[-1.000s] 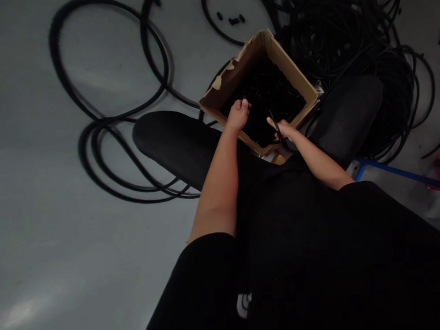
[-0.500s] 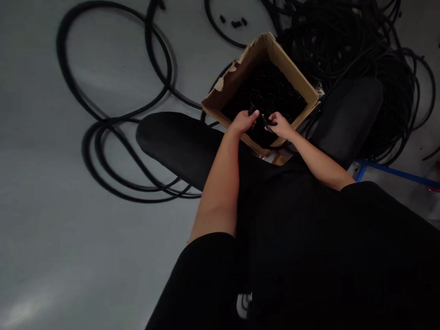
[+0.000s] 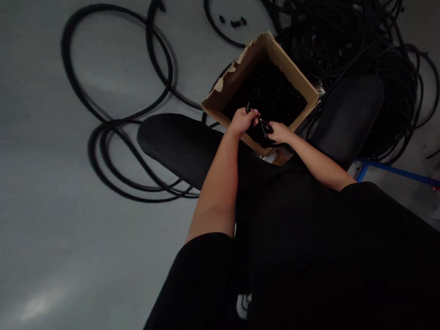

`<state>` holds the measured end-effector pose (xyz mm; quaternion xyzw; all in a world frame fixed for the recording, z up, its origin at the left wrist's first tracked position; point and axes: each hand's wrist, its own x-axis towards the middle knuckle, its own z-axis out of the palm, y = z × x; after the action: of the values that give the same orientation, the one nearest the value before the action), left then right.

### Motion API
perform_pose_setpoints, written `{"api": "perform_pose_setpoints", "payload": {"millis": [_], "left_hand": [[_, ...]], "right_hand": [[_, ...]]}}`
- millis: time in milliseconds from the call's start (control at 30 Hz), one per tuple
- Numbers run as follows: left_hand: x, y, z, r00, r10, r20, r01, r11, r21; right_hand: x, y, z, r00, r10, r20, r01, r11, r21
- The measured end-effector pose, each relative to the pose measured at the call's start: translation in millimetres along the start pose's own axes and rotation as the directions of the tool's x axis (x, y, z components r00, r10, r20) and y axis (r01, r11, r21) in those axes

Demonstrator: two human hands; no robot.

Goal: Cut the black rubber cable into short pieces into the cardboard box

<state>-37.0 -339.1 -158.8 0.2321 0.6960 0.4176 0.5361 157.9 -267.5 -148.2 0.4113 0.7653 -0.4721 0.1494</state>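
Observation:
My left hand (image 3: 244, 120) is closed around a short length of black hose (image 3: 248, 107), whose end sticks up past the fingers. Close beside it, my right hand (image 3: 279, 132) grips a dark scissor-like cutter (image 3: 265, 127) that reaches toward the left fingers. Whether the cutter touches the hose is too dark to tell. Both hands are over the near part of an open cardboard box (image 3: 290, 60) with torn upper edges. Inside the box lie many small black pieces (image 3: 271, 87).
Loops of black hose (image 3: 68, 64) spread over the grey floor (image 3: 42, 192) at left. A big tangled heap of hose (image 3: 331, 33) lies at upper right. Several short black pieces (image 3: 235, 23) are beyond the box. A blue bar (image 3: 398, 171) runs at right. My knees flank the box.
The hose in my left hand now stands up above the fingers. My right hand has shifted slightly toward me, and the cutter shows more clearly between the hands.

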Motion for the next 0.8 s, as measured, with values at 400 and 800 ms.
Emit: {"api": "perform_pose_setpoints", "payload": {"millis": [400, 800], "left_hand": [[-20.3, 47.8, -10.9, 0.994, 0.072, -0.085, -0.092, 0.961, -0.262], [-1.4, 44.9, -72.3, 0.75, -0.281, -0.6, -0.097, 0.849, -0.519]], "right_hand": [[-2.8, -7.1, 3.0, 1.0, 0.003, 0.007, -0.005, 0.965, 0.262], [-6.1, -5.0, 0.8, 0.989, -0.041, 0.14, 0.048, 0.998, -0.048]]}}
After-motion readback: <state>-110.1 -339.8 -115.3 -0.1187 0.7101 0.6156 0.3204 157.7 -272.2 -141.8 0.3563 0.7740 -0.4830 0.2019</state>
